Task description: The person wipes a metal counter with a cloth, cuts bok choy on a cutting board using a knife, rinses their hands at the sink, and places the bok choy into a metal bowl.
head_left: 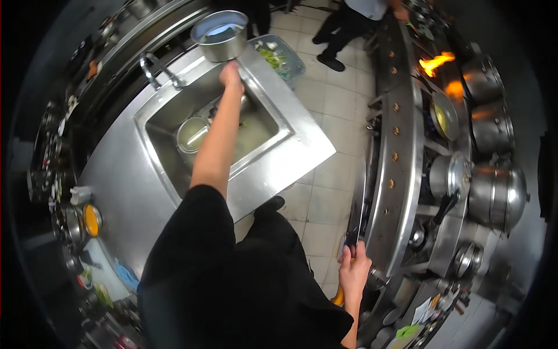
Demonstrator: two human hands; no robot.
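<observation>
My left hand (231, 74) reaches across the sink (160, 160), its fingers closed at the near side of a round steel pot (224, 46). The handle there is hidden by the hand. The pot is at the far corner of the sink counter; its inside looks pale and shiny. Down at my right side, my right hand (353, 272) is wrapped round the handle of a dark pan (358, 203) seen almost edge-on. A yellow handle end (338, 296) sticks out below the fist. In the sink, a round strainer-like vessel (193, 134) sits in cloudy water, partly behind my forearm.
A faucet (157, 72) rises behind the sink. A plastic bin (282, 58) with green scraps stands on the floor beyond it. To the right runs a stove (407, 145) with a flame (436, 63), a wok (444, 116) and large pots (497, 195). Another person (349, 26) stands ahead.
</observation>
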